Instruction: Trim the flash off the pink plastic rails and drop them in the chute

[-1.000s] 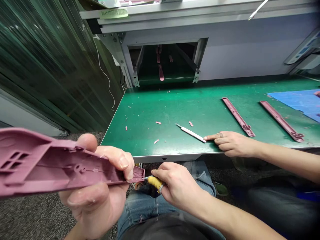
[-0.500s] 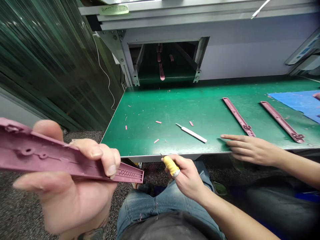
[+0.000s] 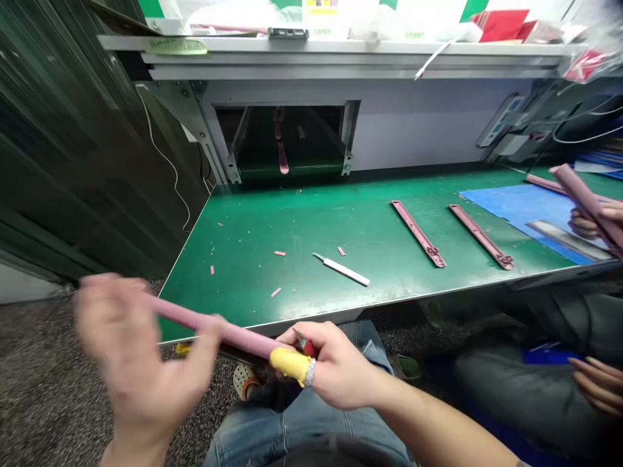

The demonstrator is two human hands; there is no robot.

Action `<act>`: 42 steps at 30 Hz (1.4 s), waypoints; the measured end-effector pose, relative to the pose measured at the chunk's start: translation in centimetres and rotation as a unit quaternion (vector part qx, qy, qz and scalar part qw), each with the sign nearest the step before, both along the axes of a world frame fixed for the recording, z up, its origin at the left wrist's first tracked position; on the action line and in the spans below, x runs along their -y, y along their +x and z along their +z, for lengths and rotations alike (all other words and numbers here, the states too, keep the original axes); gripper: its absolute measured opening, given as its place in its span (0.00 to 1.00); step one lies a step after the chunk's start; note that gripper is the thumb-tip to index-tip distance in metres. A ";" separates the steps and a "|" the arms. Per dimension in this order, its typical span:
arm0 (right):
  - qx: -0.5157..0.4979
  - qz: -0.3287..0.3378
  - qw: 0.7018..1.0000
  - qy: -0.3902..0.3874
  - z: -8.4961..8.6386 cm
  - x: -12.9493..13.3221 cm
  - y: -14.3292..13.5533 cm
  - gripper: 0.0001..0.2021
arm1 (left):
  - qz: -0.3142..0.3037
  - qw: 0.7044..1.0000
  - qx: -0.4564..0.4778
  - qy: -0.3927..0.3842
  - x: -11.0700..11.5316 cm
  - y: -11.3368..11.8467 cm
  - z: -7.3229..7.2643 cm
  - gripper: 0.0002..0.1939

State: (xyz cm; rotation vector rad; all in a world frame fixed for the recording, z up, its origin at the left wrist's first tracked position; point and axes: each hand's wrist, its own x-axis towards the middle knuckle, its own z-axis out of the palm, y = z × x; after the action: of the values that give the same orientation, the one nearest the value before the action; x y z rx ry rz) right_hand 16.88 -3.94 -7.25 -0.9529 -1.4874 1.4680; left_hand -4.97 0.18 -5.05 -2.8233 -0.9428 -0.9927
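A long pink plastic strip [image 3: 243,338], smooth side showing, slants in front of the table's near edge. My left hand [image 3: 141,363] is at its left end, blurred by motion, with the thumb near the strip; its grip is unclear. My right hand [image 3: 335,363], a yellow cover on one finger, is closed on the right end and also holds a small red-handled tool [image 3: 305,344], mostly hidden. On the green table [image 3: 233,227] lie a white-handled hooked tool [image 3: 345,272] and several small pink scraps.
Two pink strips [image 3: 418,233] [image 3: 481,237] lie on the table's right part, by a blue sheet [image 3: 506,201]. A co-worker's hand [image 3: 610,214] holds a pink piece; another hand [image 3: 598,383] is lower right. A conveyor opening [image 3: 287,152] is behind the table.
The strip has turned from its ribbed inside to its smooth side, and my right hand has closed on its end. The co-worker's hand has left the table edge. The view has shifted right.
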 end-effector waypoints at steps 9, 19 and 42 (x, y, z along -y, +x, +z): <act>0.103 0.065 0.986 0.112 1.3 -1.6 3.9 0.12 | -0.076 0.986 -0.149 -0.011 0.0 -0.6 1.4 0.25; 0.426 -0.052 0.757 0.493 1.0 -1.9 1.6 0.13 | -0.096 0.959 -0.250 0.088 -0.2 -0.5 5.7 0.23; 0.374 -0.137 0.751 0.526 2.1 -2.3 1.4 0.16 | 0.023 0.996 -0.084 0.002 4.1 -0.2 3.5 0.27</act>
State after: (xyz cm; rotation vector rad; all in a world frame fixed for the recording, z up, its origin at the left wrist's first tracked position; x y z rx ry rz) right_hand 18.30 -1.60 -5.18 -0.9459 -2.1897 -0.1818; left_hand -5.12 -3.94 -1.59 -2.8132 -0.9819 -0.7365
